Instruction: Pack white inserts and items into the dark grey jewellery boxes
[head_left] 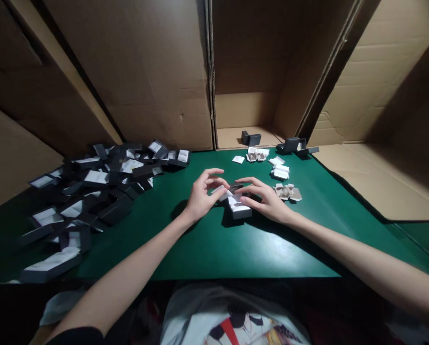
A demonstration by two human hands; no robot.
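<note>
A small dark grey box with a white lining [237, 207] lies open on the green table [214, 249] in front of me. My left hand [202, 195] pinches its upper left part with curled fingers. From the right, my right hand [265, 200] lays its fingers over the box's side. Both hands touch the box at once.
A big heap of open dark grey boxes with white linings [92, 191] covers the table's left side. Small white inserts [281, 172] lie at the back right. Cardboard cartons [243, 115] stand behind; one holds a closed dark box [250, 139]. More dark boxes [296, 145] sit beside it.
</note>
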